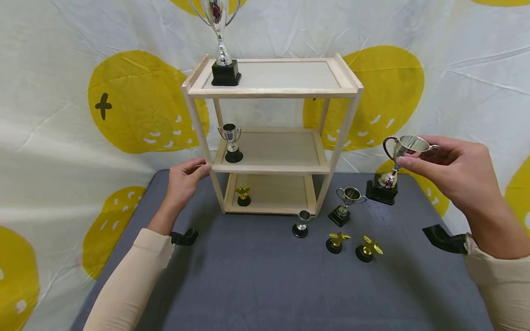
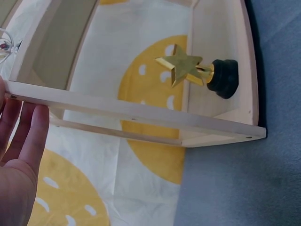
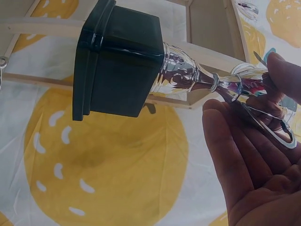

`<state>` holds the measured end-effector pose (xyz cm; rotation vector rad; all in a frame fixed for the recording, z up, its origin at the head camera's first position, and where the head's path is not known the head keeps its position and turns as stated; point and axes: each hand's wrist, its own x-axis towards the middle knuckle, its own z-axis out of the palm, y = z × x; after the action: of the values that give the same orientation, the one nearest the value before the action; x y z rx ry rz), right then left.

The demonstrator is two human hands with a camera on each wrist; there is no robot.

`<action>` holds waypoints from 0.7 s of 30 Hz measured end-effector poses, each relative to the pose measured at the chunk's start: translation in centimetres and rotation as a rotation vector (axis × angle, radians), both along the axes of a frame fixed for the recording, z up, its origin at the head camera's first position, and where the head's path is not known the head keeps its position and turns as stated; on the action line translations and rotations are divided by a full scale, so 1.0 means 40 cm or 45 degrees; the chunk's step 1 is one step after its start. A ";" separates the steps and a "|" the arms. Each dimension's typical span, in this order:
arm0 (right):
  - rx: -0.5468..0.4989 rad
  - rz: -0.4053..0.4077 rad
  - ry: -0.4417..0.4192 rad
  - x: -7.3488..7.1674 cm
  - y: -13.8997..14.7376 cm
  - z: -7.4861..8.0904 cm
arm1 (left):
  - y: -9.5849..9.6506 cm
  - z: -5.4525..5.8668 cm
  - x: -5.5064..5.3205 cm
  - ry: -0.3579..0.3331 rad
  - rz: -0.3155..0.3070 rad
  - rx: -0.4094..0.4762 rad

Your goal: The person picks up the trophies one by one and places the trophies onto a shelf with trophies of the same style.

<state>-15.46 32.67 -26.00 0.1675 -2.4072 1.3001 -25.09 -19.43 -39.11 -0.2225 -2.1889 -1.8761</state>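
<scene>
My right hand [image 1: 459, 170] grips a silver two-handled trophy cup [image 1: 389, 179] by its bowl, held above the table to the right of the wooden shelf [image 1: 273, 93]. The trophy is nearly upright, its square black base [image 3: 122, 66] filling much of the right wrist view. At the shelf's left front post, level with the middle board, my left hand [image 1: 184, 181] holds the frame between thumb and fingers. A large silver trophy [image 1: 225, 69] stands on the top board, a small silver cup [image 1: 232, 142] on the middle one, and a gold star trophy [image 1: 243, 196] on the bottom one.
On the grey table [image 1: 256, 285], right of and before the shelf, stand a silver cup with a square base [image 1: 340, 215], a smaller silver cup [image 1: 301, 225] and two gold star trophies, one nearer the shelf [image 1: 334, 243] and another [image 1: 365, 252]. A patterned cloth [image 1: 49, 92] hangs behind.
</scene>
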 end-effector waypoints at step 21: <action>0.012 0.047 0.005 -0.005 -0.021 0.029 | 0.002 0.004 0.004 -0.010 0.013 -0.032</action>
<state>-15.67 31.84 -24.85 0.2182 -2.4179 1.3034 -24.95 -19.36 -38.97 -0.2092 -2.2154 -1.8482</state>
